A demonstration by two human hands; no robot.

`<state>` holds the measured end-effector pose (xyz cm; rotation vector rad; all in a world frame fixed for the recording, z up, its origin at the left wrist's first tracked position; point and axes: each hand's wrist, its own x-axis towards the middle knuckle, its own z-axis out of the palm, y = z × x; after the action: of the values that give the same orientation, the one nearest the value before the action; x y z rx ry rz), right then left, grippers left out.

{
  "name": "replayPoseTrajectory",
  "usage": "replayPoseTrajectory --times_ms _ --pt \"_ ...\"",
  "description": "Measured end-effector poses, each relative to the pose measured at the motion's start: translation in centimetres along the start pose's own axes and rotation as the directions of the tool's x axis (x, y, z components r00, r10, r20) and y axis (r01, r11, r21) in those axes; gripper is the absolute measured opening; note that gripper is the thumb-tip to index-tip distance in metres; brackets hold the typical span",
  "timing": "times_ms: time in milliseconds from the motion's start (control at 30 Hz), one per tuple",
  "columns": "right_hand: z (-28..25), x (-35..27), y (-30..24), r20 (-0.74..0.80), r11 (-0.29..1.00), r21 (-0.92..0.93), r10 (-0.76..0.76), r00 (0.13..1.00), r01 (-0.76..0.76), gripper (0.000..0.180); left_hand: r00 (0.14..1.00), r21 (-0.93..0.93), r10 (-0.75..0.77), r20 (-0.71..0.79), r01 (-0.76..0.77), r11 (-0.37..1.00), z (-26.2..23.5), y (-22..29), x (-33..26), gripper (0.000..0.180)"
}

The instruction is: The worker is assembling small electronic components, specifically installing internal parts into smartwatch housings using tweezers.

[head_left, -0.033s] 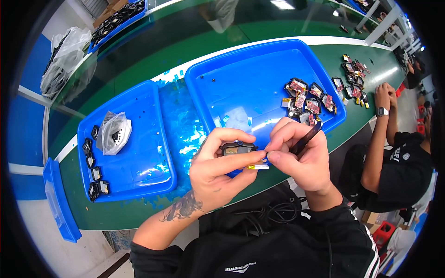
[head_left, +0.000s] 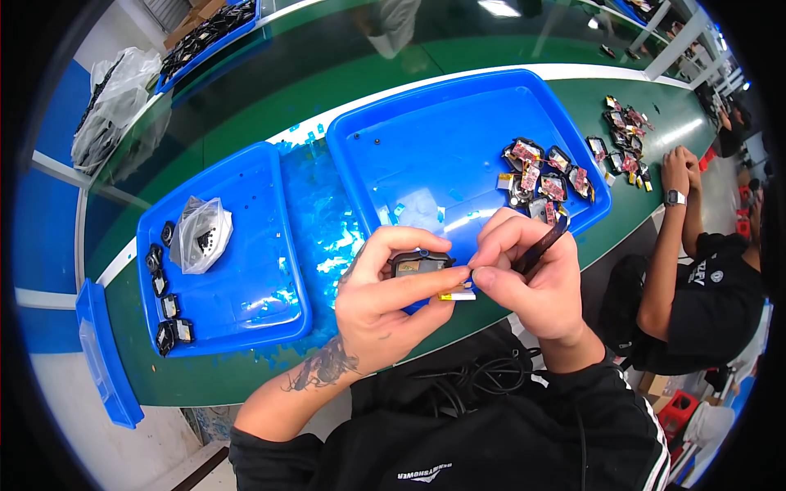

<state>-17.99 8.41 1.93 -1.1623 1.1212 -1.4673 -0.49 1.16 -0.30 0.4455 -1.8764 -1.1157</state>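
Note:
My left hand [head_left: 385, 299] is closed around a small black device housing [head_left: 422, 263] with a grey inside, over the near edge of the right-hand blue tray [head_left: 348, 176]. A small silver battery pack with yellow tape [head_left: 456, 295] sticks out below its fingers. My right hand [head_left: 528, 278] meets the left fingertip, thumb and forefinger pinched together; whatever lies between them is too small to make out. A dark, slim tool [head_left: 547, 244] rests across the curled fingers of that hand, its lower end hidden.
Several opened housings with red-labelled parts [head_left: 553, 188] lie in the right-hand tray, and more [head_left: 629, 139] are piled on the green bench. The left tray [head_left: 262, 315] holds a clear bag [head_left: 201, 237] of small black pieces and several housings. Blue film scraps [head_left: 319, 221] lie between trays. A co-worker's hands [head_left: 681, 170] rest at right.

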Motion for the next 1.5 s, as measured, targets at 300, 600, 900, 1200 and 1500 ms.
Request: replayPoseTrajectory --times_ms 300,600,900,1200,1500 --pt "0.3 -0.2 -0.5 0.029 0.937 0.222 0.27 0.962 -0.269 0.011 0.965 0.363 0.261 0.023 -0.252 0.897 -0.2 0.5 -0.1 0.04" --pt "-0.1 0.0 -0.2 0.177 0.751 0.499 0.4 0.899 -0.432 0.01 1.0 -0.053 -0.007 0.017 0.007 0.999 -0.3 0.4 0.0 0.037" --pt "-0.6 0.0 0.3 0.159 0.863 0.397 0.27 0.95 -0.312 0.015 0.997 -0.038 -0.005 0.073 0.008 0.999 -0.4 0.3 0.0 0.033" --pt "-1.2 0.3 1.1 -0.157 0.951 0.277 -0.092 0.983 0.133 0.053 0.856 -0.57 -0.495 0.15 0.484 0.664 -0.5 -0.2 0.6 0.014" --pt "-3.8 -0.9 0.6 -0.144 0.914 -0.293 -0.334 0.932 0.282 0.064 0.74 -0.707 -0.626 0.245 0.579 0.407 -1.0 -0.5 1.0 0.023"
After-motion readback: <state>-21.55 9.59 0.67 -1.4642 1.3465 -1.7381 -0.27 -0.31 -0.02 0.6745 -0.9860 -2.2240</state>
